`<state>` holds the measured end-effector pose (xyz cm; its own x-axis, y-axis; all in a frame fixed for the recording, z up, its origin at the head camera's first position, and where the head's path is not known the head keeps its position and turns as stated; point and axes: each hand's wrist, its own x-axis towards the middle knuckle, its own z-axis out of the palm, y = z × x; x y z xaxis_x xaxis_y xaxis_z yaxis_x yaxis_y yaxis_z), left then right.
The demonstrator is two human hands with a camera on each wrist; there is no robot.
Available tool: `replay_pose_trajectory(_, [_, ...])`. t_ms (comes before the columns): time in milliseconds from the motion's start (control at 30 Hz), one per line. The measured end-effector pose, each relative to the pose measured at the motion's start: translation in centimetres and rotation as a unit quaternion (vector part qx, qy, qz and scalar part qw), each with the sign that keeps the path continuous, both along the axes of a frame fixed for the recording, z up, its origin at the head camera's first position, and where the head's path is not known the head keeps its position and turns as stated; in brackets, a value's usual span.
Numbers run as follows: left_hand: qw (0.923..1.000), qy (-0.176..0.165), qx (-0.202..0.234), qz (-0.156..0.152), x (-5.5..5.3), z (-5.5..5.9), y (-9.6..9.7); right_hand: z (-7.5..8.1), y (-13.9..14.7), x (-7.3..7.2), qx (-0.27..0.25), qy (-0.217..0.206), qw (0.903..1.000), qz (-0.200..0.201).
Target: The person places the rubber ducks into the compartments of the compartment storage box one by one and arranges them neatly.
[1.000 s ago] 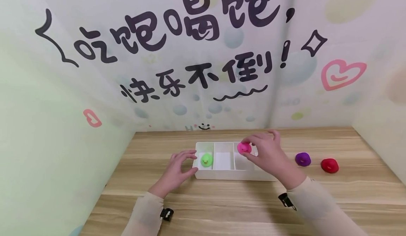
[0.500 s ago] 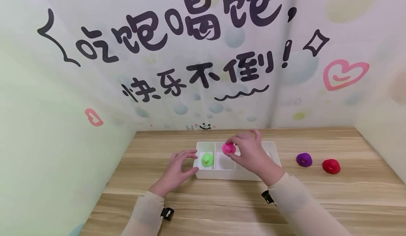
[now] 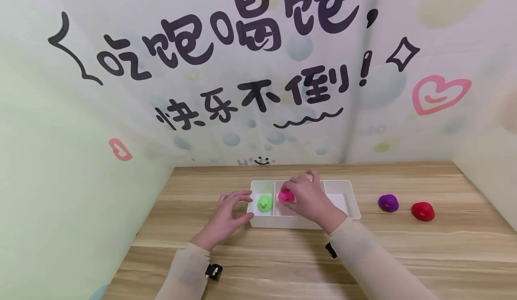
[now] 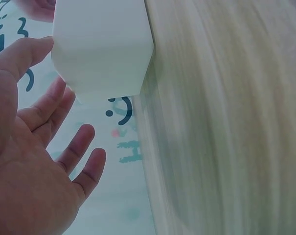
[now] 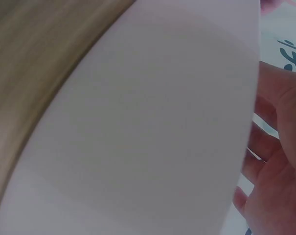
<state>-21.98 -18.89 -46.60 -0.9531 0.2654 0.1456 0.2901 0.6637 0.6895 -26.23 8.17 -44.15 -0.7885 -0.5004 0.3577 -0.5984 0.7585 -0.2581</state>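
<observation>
A white divided box (image 3: pixel 268 222) stands on the table. My left hand (image 3: pixel 224 218) holds its left end, with the thumb at the front corner and the fingers at the back corner; the left wrist view shows them against the box wall (image 4: pixel 101 54). In the leftmost compartment sits a green rubber duck (image 3: pixel 264 203). My right hand (image 3: pixel 310 200) pinches a pink rubber duck (image 3: pixel 285 197) between thumb and fingers, low in the second compartment from the left. Whether that duck touches the floor there, I cannot tell. The right hand partly hides the middle of the box.
To the right of the box, a purple rubber duck (image 3: pixel 388 203) and a red rubber duck (image 3: pixel 422 211) lie on the wooden table (image 3: pixel 274 264). A printed cloth (image 3: pixel 242 89) hangs behind the table's back edge.
My right hand has carried the pink duck left from the third compartment to the second, then lowered it inside. The left hand has stayed at the box's left end.
</observation>
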Motion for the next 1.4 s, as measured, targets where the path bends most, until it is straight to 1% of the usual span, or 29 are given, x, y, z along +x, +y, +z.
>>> replay_pose_trajectory(133, [1.0000, 0.000, -0.001, 0.003, 0.0, -0.1, 0.0, -0.3, -0.4, -0.2, 0.010, -0.025, 0.9996, -0.005])
replay_pose_trajectory(300, [1.0000, 0.003, -0.002, 0.003, 0.0, -0.4, 0.1, -0.9, -0.8, -0.4, 0.032, -0.064, 0.9973, -0.016])
replay_pose_trajectory(400, [1.0000, 0.000, 0.001, 0.003, 0.0, -0.4, 0.1, -1.2, -0.9, -0.6, 0.042, -0.073, 0.9963, -0.018])
replay_pose_trajectory(500, [1.0000, 0.005, -0.001, 0.005, 0.0, -0.4, 0.1, -1.3, -1.0, -0.8, 0.047, -0.074, 0.9960, -0.020])
replay_pose_trajectory(733, [1.0000, 0.006, -0.006, 0.005, 0.0, -0.2, 0.0, -1.3, -1.1, -0.9, 0.053, -0.085, 0.9945, -0.029])
replay_pose_trajectory(867, [1.0000, 0.006, -0.005, 0.004, 0.0, -0.2, 0.0, -1.3, -1.1, -0.8, 0.046, -0.081, 0.9952, -0.029])
replay_pose_trajectory(967, [1.0000, 0.007, -0.003, 0.002, 0.0, -0.2, 0.1, -1.3, -0.9, -0.6, 0.028, -0.075, 0.9965, -0.023])
replay_pose_trajectory(1133, [1.0000, 0.005, -0.003, 0.003, 0.1, -0.3, 0.0, -1.3, -0.4, -0.2, -0.006, -0.044, 0.9989, -0.015])
replay_pose_trajectory(1267, [0.9999, 0.009, -0.005, 0.004, 0.1, -0.3, 0.1, -1.2, 0.4, 0.2, -0.028, -0.015, 0.9993, -0.020])
replay_pose_trajectory(1400, [0.9999, 0.008, -0.006, 0.005, 0.1, -0.2, 0.2, -1.1, 1.6, 0.5, -0.044, 0.000, 0.9987, -0.025])
